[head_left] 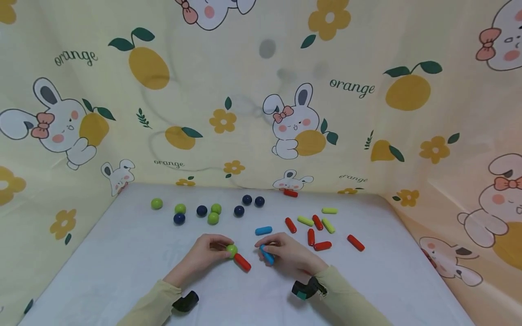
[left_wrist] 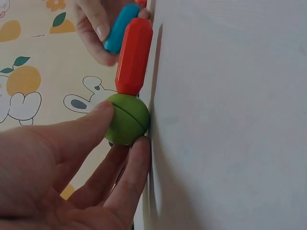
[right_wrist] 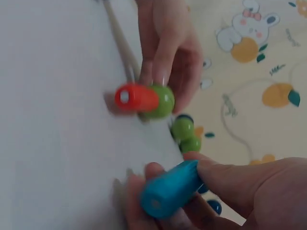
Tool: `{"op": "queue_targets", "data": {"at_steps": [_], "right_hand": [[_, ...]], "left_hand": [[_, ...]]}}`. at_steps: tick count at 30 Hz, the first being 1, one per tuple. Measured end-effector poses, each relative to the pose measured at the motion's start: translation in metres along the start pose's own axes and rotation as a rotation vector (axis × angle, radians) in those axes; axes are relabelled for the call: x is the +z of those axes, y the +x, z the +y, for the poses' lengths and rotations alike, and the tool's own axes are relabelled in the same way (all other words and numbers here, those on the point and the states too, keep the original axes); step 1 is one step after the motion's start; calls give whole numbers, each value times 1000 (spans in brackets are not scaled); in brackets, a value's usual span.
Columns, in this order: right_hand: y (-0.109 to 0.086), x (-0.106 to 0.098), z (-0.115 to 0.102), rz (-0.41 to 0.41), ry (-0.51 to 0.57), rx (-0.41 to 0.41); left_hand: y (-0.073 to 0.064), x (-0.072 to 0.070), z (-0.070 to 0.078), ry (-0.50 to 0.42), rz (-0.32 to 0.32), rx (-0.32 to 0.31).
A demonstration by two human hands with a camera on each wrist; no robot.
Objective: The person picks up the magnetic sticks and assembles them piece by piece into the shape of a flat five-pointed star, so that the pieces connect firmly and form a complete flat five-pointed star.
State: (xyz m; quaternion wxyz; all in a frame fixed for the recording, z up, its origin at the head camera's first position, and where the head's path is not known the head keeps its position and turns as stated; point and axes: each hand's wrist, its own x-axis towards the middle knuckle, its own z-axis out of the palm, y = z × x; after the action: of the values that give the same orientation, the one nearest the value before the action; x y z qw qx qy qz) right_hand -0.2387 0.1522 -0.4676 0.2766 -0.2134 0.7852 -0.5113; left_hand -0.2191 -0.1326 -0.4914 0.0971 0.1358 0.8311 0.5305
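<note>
My left hand (head_left: 208, 253) pinches a green ball (head_left: 231, 251) between thumb and fingers just over the white table. A red rod (left_wrist: 134, 57) is joined end-on to that ball and points away from the hand. Close by on the right, my right hand (head_left: 287, 251) holds a blue rod (right_wrist: 170, 190) between thumb and fingers, apart from the red one. The right wrist view shows a pale round spot in the red rod's free end. Beyond the right hand, another blue rod (head_left: 263, 231) lies on the table.
Green balls (head_left: 157, 203) and dark blue balls (head_left: 239, 211) lie at the back left and middle. Several red rods (head_left: 355, 242) and yellow-green rods (head_left: 329, 210) are scattered to the right. A printed curtain (head_left: 253, 149) stands behind the white table (head_left: 122, 267).
</note>
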Motion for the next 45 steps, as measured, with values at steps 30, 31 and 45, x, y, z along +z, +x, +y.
{"op": "queue_targets", "data": {"at_steps": [30,31,45], "right_hand": [[32,-6,-9,-58,-60,-84],[32,-5,-9,-57,-55,-80],[46,13,-3,-34,-2,-60]], "left_hand": [[0,4,5,-62,-55,8],[0,4,5,-65,-58,5],[0,5,4,-80,-64,39]]}}
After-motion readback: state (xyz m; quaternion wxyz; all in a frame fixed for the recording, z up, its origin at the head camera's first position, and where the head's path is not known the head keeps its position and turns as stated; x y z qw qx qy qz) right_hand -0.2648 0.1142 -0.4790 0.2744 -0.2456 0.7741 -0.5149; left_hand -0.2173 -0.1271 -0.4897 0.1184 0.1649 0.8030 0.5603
